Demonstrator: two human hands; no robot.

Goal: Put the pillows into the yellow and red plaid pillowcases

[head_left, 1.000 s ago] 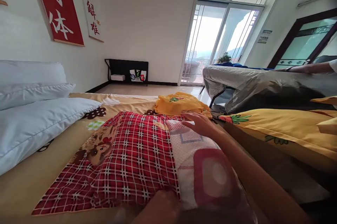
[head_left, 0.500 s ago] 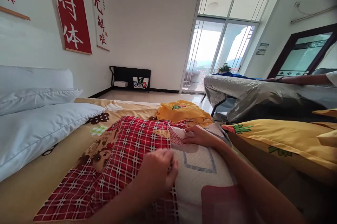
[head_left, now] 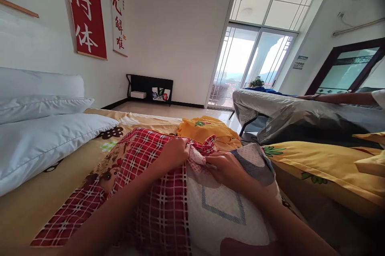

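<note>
A red plaid cloth [head_left: 168, 192] with a brown cartoon bear print lies spread on the bed in front of me. Alongside it on the right is a pale patterned cloth [head_left: 225, 212] with a grey square outline. My left hand [head_left: 174, 152] is closed on the plaid cloth's far right edge. Close by, my right hand [head_left: 227, 168] pinches the pale cloth near its far end. Between my hands a pink-and-white patterned bit of fabric [head_left: 197, 158] is bunched up. The fingertips of both hands are partly hidden in the folds.
White pillows [head_left: 54, 134] are stacked at the left of the bed. A crumpled yellow cloth [head_left: 207, 128] lies beyond my hands, and a yellow pineapple-print pillow [head_left: 327, 164] is at right. Another person's arm [head_left: 339, 98] rests on a plastic-covered bed [head_left: 270, 101].
My left hand has moved forward to the far edge of the plaid cloth and grips it. My right hand now pinches the pale cloth, whose far right end is raised more.
</note>
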